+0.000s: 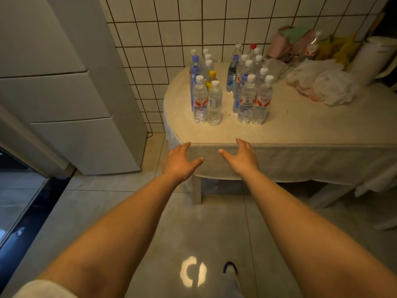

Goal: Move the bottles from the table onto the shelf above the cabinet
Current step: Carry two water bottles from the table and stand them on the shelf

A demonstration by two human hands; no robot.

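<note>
A person's two bare arms reach forward toward a rounded surface (300,130) covered with a pale cloth that hangs over its near edge. The left hand (179,161) and the right hand (241,157) hover side by side just in front of that near edge, close to its left rounded corner. Both are empty, fingers spread and relaxed, the grip of each open and touching nothing.

The bottles stand upright on the left part of the surface in two clusters, a bare strip of cloth between them. The left cluster (204,89) holds clear plastic bottles, most with white caps, a few with blue caps, and one yellow-capped bottle (211,79) in the middle. The right cluster (251,89) is larger, also mostly white-capped, with one red-capped bottle (252,50) at the back near the wall. The front bottles of both clusters sit well back from the near edge.

Crumpled plastic bags (320,82) lie toward the right back of the surface. A white tiled wall (171,29) rises behind it. A tall pale refrigerator (71,97) stands to the left, on a tiled floor (193,222).
</note>
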